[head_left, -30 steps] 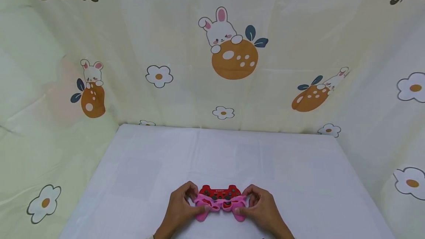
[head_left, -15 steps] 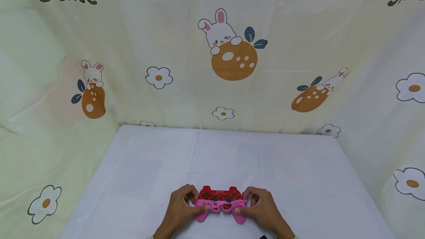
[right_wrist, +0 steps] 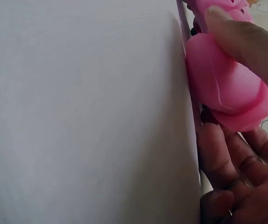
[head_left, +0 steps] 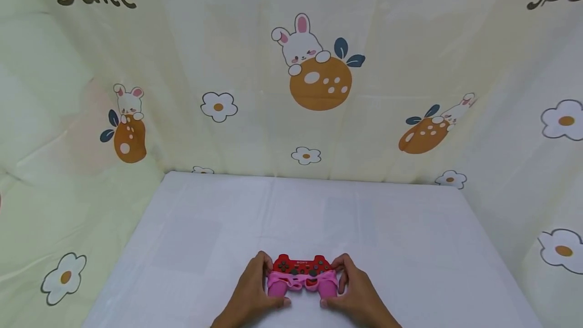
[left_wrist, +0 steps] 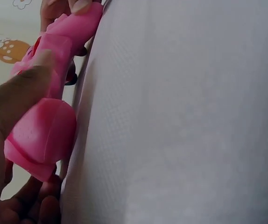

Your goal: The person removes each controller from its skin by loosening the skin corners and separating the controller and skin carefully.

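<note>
A red game controller [head_left: 301,265] with SONY printed on it sits low in the head view, at the near part of the table. Pink silicone cover [head_left: 328,288] wraps its two handles and bunches in a band across its middle, leaving the upper face bare. My left hand [head_left: 255,287] grips the left side, thumb at the lower end of the pink handle and fingers at the upper edge. Likewise, my right hand [head_left: 357,287] holds the right handle, thumb low, fingers beside the controller. Both wrist views show the pink handle ends close to the table surface.
A white cloth covers the table [head_left: 300,211]. Behind it hangs a pale curtain [head_left: 246,54] printed with rabbits, oranges and flowers, which also runs along both sides.
Both thumbs have slid down from the middle of the pink handles to their lower ends. The bunched band of the cover sits slightly lower, baring more of the red face than a second ago.
</note>
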A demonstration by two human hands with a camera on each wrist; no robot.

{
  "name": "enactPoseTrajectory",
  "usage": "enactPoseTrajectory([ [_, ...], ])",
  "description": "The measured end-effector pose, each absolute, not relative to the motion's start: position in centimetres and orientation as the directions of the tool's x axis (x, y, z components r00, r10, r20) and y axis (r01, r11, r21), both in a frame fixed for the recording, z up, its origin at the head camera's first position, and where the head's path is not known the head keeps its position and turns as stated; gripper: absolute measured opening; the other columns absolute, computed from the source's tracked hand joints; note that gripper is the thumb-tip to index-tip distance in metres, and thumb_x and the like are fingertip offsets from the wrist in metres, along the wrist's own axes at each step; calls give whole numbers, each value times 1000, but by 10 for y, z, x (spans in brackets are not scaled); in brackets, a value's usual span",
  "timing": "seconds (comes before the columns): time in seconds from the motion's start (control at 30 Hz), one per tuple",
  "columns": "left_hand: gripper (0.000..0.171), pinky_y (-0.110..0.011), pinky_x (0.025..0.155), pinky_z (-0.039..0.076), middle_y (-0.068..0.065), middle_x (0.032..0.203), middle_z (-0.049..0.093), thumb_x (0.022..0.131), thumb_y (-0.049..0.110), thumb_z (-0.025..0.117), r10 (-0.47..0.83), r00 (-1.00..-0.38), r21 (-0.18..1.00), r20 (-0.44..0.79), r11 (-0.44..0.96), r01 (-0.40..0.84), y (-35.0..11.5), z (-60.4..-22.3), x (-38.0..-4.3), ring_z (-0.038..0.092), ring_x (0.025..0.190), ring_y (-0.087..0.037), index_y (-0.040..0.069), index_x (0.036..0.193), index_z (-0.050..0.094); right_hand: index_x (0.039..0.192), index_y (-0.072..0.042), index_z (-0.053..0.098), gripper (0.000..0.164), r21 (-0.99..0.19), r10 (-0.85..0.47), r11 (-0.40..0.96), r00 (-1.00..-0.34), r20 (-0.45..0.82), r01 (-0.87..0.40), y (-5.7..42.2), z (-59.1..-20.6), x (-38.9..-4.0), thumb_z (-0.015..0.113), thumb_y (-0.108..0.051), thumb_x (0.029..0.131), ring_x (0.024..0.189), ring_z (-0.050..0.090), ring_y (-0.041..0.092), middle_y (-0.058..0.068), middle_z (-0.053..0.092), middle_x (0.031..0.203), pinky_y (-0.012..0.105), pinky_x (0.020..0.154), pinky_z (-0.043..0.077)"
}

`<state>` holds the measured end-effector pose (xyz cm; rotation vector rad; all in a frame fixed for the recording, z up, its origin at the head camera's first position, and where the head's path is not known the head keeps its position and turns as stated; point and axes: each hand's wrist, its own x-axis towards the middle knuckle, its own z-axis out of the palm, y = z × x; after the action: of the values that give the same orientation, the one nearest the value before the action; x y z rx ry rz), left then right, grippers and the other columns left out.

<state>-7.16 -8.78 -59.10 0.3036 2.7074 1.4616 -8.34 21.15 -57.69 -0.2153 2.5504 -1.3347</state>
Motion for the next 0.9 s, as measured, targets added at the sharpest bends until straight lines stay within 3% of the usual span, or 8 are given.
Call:
enactPoseTrajectory([
  [0.23, 81, -23, 83, 46, 6, 105, 51, 65, 43, 101, 197, -978, 825, 73, 539, 170, -84, -593, -65, 50, 98, -8, 22, 118, 43, 107, -22, 55, 62, -875, -126, 468, -971, -204, 123, 205, -575, -80, 101, -26, 66, 61, 45, 6, -1, 49, 72, 22, 55, 38],
  [0.47, 66, -18, 64, 44, 8, 91, 56, 72, 42, 96, 65, -997, 908, 34, 414, 57, -80, -593, -64, 53, 79, -6, 27, 114, 48, 108, -15, 57, 51, -948, -71, 298, -988, -138, 111, 197, -575, -79, 96, -17, 75, 68, 48, 7, 1, 54, 79, 21, 62, 42],
  [0.7, 58, -17, 63, 43, 9, 83, 54, 73, 29, 95, -20, -994, 942, 105, 322, 93, -77, -592, -66, 50, 75, -4, 22, 109, 50, 125, -13, 49, 79, -956, -149, 261, -972, -180, 137, 194, -571, -79, 101, -13, 65, 87, 57, 14, 7, 61, 104, 23, 67, 48],
  [0.9, 53, -17, 61, 42, 8, 82, 54, 74, 26, 94, -16, -996, 950, 87, 302, 78, -78, -591, -68, 48, 71, -3, 21, 106, 52, 121, -14, 52, 77, -941, -96, 300, -977, -190, 153, 192, -573, -80, 103, -17, 64, 83, 58, 15, 8, 60, 99, 24, 65, 51],
])
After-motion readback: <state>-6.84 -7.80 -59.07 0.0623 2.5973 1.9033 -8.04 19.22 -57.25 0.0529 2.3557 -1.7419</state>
